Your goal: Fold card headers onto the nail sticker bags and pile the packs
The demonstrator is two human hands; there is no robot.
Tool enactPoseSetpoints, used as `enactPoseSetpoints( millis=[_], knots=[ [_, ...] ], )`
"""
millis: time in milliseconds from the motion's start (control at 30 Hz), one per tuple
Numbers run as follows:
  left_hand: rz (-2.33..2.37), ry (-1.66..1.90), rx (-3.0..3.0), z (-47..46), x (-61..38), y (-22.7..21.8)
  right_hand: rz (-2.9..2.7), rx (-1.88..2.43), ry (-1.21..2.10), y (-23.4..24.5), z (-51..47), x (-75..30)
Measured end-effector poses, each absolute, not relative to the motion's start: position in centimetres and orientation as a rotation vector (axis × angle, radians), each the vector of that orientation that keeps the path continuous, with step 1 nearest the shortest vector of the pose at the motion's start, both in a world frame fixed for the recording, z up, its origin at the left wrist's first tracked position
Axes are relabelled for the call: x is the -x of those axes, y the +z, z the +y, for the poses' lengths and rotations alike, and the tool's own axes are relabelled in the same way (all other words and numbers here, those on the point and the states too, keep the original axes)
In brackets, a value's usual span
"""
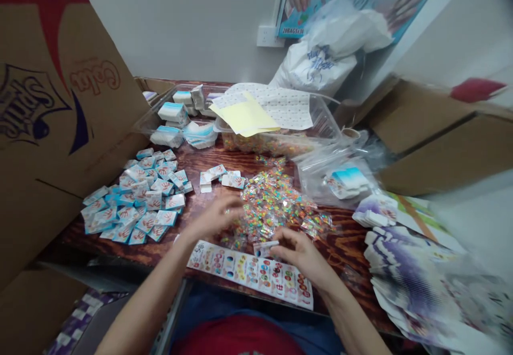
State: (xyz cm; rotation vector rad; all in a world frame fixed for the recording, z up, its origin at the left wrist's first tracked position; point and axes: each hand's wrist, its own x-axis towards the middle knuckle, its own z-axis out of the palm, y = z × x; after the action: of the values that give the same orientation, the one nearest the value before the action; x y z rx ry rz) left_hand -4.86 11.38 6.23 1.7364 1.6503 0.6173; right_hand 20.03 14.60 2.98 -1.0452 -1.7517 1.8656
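Observation:
My right hand (298,251) pinches a small white box (264,248) between thumb and fingers, just above a long printed sticker sheet (252,275) at the table's front edge. Blurred by motion, my left hand (220,216) is stretched over the left side of a heap of small clear packets (276,200) with bright multicoloured bits inside. Its fingers look apart, and I see nothing held in them. Beyond that hand lie a few small white boxes (216,172). A large pile of blue-and-white boxes with a red hand print (140,200) spreads out on the left.
Stacked flat cartons (172,112) fill a clear tray at the back. Beside it, papers (248,114) cover a clear bin. Tall cardboard (60,103) walls the left side. On the right are a plastic bag (340,176), purple-white cards (404,269) and an open carton (433,130).

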Motion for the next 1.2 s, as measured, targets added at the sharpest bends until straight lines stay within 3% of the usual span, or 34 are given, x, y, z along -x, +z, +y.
enactPoseSetpoints(
  millis=[67, 200, 467, 867, 1033, 1200],
  knots=[
    [2.097, 0.586, -1.726, 15.8, 7.7, 6.6, -1.656, 1.042, 1.824, 3.2, 16.2, -19.1],
    [2.225, 0.42, -1.7, 21.5, 10.0, 4.9, -1.562, 1.032, 1.74, 3.0, 18.2, -16.3],
    [2.115, 0.282, -1.826, 14.1, 7.9, 2.5, -1.468, 1.091, 1.886, 1.6, 16.3, -18.1],
    [1.974, 0.66, -1.918, 14.3, 4.5, 4.1, -1.42, 1.063, 1.843, 3.3, 15.4, -16.8],
    [1.508, 1.138, -1.283, 11.2, 4.2, 4.7, -1.22, 1.095, 1.907, 2.9, 15.2, -18.4],
    [1.266, 1.278, -0.731, 8.0, 1.5, 3.4, -1.204, 1.096, 1.916, 2.5, 14.4, -17.8]
  ],
)
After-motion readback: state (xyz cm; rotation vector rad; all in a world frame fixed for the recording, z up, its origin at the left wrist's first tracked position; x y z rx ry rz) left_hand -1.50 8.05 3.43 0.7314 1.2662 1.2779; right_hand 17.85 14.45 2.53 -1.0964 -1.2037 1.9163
